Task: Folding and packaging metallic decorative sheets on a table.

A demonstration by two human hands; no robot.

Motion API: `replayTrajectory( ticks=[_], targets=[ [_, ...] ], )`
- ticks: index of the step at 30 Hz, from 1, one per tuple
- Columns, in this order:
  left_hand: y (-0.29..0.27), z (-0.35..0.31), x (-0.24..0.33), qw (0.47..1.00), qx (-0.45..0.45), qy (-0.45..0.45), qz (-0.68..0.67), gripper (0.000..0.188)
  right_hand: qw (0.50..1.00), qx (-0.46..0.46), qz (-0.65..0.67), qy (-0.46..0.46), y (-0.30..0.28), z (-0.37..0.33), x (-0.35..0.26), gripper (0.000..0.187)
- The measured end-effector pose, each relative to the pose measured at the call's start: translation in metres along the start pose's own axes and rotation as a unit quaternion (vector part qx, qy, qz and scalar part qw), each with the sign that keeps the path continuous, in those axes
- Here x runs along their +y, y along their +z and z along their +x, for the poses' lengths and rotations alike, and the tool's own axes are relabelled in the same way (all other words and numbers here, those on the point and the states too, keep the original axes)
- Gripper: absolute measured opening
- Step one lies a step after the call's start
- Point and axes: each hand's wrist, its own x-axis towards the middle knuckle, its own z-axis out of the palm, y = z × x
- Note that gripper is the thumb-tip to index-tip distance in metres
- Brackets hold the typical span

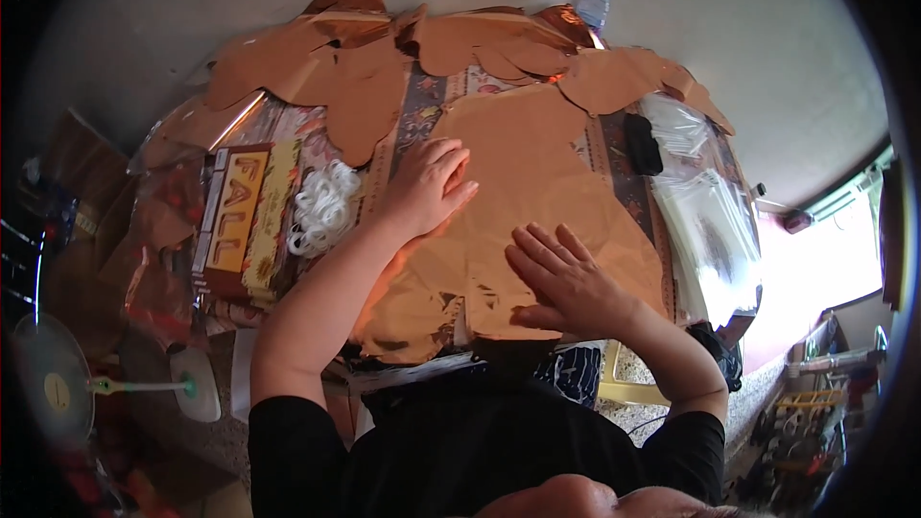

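A large flat copper-coloured foil piece (532,182), which looks like an uninflated foil balloon, lies spread in front of me on the table. Its near end is creased and shiny. Over its left edge is my left hand (430,184), fingers loosely bent and thumb apart, with nothing seen in it. My right hand (566,273) rests palm down on the lower right part of the foil, its fingers stretched out. More copper foil pieces (288,62) with rounded edges are heaped along the far side of the table.
Left of my forearm lie a bundle of white rings or ties (326,206) and flat printed packages (235,221). On the right are clear plastic sleeves (705,240) and a black item (643,144). A water bottle (594,5) stands at the back. A fan (58,384) is at far left.
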Motion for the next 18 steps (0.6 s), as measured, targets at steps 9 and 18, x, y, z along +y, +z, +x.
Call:
replayTrajectory(
  ticks=[9,18],
  targets=[
    [-0.001,0.002,-0.004,1.0,-0.016,-0.001,0.015,0.048,0.979,0.043,-0.15,0.135,-0.044,0.073,0.143,0.033],
    [-0.001,-0.003,-0.003,1.0,-0.014,-0.01,0.013,0.046,0.935,0.044,-0.123,0.328,-0.019,0.13,0.217,0.026]
  ],
)
